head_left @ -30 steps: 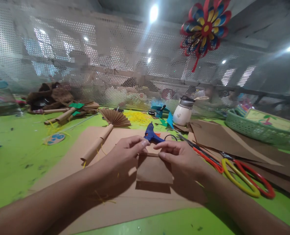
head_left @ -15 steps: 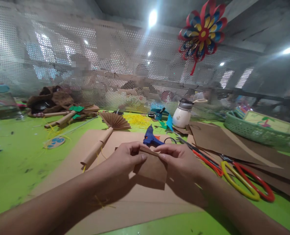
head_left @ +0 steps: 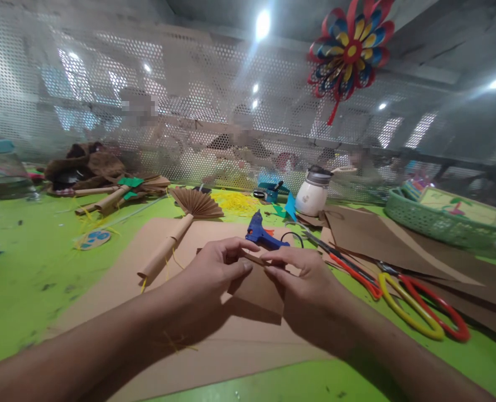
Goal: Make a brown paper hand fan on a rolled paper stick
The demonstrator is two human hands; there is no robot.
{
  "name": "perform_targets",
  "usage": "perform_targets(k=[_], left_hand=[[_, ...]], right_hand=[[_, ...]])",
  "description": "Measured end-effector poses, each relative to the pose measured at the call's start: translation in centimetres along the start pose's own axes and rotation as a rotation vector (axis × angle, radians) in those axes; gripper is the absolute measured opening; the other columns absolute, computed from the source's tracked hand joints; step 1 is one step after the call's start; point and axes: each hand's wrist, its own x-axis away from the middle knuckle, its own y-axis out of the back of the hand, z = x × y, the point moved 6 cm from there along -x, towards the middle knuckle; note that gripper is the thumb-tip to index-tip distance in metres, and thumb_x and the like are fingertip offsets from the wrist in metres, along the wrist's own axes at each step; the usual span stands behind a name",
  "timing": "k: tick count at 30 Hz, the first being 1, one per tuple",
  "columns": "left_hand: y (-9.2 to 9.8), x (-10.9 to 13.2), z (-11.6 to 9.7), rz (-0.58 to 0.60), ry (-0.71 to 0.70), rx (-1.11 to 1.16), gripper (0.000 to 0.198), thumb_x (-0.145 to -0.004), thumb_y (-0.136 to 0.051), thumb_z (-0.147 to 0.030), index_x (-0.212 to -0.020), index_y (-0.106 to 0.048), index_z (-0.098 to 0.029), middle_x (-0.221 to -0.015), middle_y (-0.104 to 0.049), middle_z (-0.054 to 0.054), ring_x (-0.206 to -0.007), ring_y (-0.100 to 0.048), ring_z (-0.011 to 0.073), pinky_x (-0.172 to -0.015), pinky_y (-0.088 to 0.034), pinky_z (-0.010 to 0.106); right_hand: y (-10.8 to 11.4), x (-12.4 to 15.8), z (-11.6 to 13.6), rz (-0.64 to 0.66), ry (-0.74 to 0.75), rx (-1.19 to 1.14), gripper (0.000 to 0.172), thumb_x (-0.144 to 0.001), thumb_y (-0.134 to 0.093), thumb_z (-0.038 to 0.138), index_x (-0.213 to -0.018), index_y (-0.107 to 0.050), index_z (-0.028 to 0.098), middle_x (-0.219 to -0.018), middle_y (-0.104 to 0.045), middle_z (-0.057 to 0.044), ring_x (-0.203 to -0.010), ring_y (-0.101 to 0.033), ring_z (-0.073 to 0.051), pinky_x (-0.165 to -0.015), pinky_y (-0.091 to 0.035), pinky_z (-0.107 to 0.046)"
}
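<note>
Between both hands is a small piece of brown paper (head_left: 258,290), its far edge folded into a narrow strip. My left hand (head_left: 220,265) pinches that edge at its left part, thumb toward me and fingers behind. My right hand (head_left: 302,273) pinches the same edge further right, the fingertips close to the left ones. The paper hangs toward me over a large brown sheet (head_left: 181,365) on the green table. Just beyond the fingers lies a blue glue gun (head_left: 262,231). To the left, a rolled paper tube (head_left: 166,248) with yellow strings meets a pleated paper fan (head_left: 195,202).
On the right lie red-and-yellow-handled scissors (head_left: 413,307), another orange-handled pair (head_left: 356,273) and brown sheets (head_left: 381,245). A green basket (head_left: 440,226), a white jar (head_left: 313,195) and yellow shreds (head_left: 235,202) stand farther back. Paper rolls (head_left: 111,199) lie back left; a paper flower (head_left: 352,50) hangs above.
My right hand has shifted slightly left along the folded edge, bringing its fingertips nearer my left hand. The left hand keeps its pinch. The view has moved slightly.
</note>
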Motion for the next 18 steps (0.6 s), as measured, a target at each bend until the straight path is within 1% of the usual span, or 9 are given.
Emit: perform_targets(k=[2, 4, 6, 7, 9, 10, 12, 15, 18], left_hand=[[0.2, 0.0, -0.2, -0.023, 0.0, -0.058, 0.017, -0.07, -0.066, -0.024, -0.086, -0.065, -0.016, -0.081, -0.068, 0.003, -0.074, -0.06, 0.0165, -0.069, -0.046, 0.029], [0.7, 0.0, -0.4, -0.066, 0.003, -0.116, 0.014, -0.072, -0.065, -0.026, -0.08, -0.066, -0.015, -0.078, -0.067, 0.002, -0.072, -0.058, 0.0154, -0.067, -0.045, 0.027], [1.2, 0.0, -0.6, -0.109, 0.015, -0.137, 0.013, -0.071, -0.064, -0.026, -0.079, -0.066, -0.015, -0.075, -0.066, 0.001, -0.07, -0.057, 0.0147, -0.066, -0.044, 0.026], [1.3, 0.0, -0.7, -0.123, 0.021, -0.136, 0.014, -0.071, -0.064, -0.025, -0.08, -0.066, -0.015, -0.075, -0.066, 0.001, -0.069, -0.057, 0.0145, -0.065, -0.044, 0.026], [1.5, -0.1, -0.7, -0.13, 0.027, -0.131, 0.015, -0.07, -0.064, -0.023, -0.083, -0.066, -0.015, -0.076, -0.066, 0.001, -0.069, -0.057, 0.0143, -0.066, -0.043, 0.026], [1.5, -0.2, -0.7, -0.126, 0.022, -0.124, 0.016, -0.069, -0.064, -0.022, -0.084, -0.066, -0.015, -0.077, -0.066, 0.001, -0.07, -0.057, 0.0144, -0.067, -0.044, 0.026], [1.5, -0.2, -0.6, -0.112, 0.007, -0.097, 0.018, -0.068, -0.065, -0.02, -0.086, -0.066, -0.015, -0.079, -0.067, 0.002, -0.071, -0.057, 0.0148, -0.066, -0.044, 0.027], [1.3, -0.2, -0.4, -0.102, 0.002, -0.035, 0.02, -0.069, -0.065, -0.02, -0.088, -0.065, -0.015, -0.081, -0.067, 0.002, -0.071, -0.058, 0.0156, -0.064, -0.044, 0.027], [1.4, 0.0, -0.3, -0.104, 0.01, -0.015, 0.018, -0.07, -0.064, -0.018, -0.087, -0.065, -0.014, -0.079, -0.067, 0.001, -0.069, -0.057, 0.0152, -0.062, -0.044, 0.026]], right_hand=[[0.2, 0.0, -0.1, -0.021, -0.029, -0.042, 0.022, -0.079, -0.062, 0.017, -0.095, -0.073, 0.026, -0.094, -0.071, -0.005, -0.087, -0.063, -0.021, -0.078, -0.047, -0.036], [0.4, -0.1, -0.4, 0.0, -0.104, -0.139, 0.023, -0.077, -0.063, 0.018, -0.097, -0.072, 0.023, -0.086, -0.07, -0.005, -0.08, -0.062, -0.02, -0.071, -0.047, -0.034], [0.4, -0.1, -0.7, 0.048, -0.174, -0.289, 0.03, -0.074, -0.064, 0.017, -0.104, -0.068, 0.021, -0.079, -0.066, -0.003, -0.072, -0.059, -0.017, -0.062, -0.046, -0.03], [0.5, -0.2, -0.7, 0.072, -0.194, -0.368, 0.035, -0.073, -0.065, 0.016, -0.108, -0.067, 0.021, -0.078, -0.064, -0.003, -0.07, -0.058, -0.016, -0.061, -0.045, -0.028], [0.6, -0.3, -0.7, 0.098, -0.207, -0.481, 0.04, -0.071, -0.066, 0.014, -0.11, -0.065, 0.021, -0.081, -0.064, -0.002, -0.075, -0.057, -0.016, -0.064, -0.045, -0.028], [0.6, -0.3, -0.8, 0.1, -0.218, -0.506, 0.04, -0.071, -0.066, 0.014, -0.11, -0.065, 0.021, -0.083, -0.064, -0.003, -0.078, -0.058, -0.016, -0.066, -0.045, -0.028], [0.5, -0.4, -1.2, 0.095, -0.264, -0.511, 0.035, -0.07, -0.068, 0.016, -0.105, -0.067, 0.021, -0.081, -0.065, -0.003, -0.078, -0.058, -0.017, -0.069, -0.045, -0.03], [0.6, -0.5, -1.5, 0.05, -0.315, -0.452, 0.024, -0.07, -0.071, 0.022, -0.094, -0.07, 0.018, -0.077, -0.065, -0.003, -0.07, -0.057, -0.016, -0.065, -0.044, -0.03], [0.8, -0.4, -1.5, 0.02, -0.331, -0.414, 0.016, -0.072, -0.071, 0.024, -0.086, -0.071, 0.016, -0.077, -0.066, -0.003, -0.068, -0.056, -0.016, -0.064, -0.044, -0.03]])
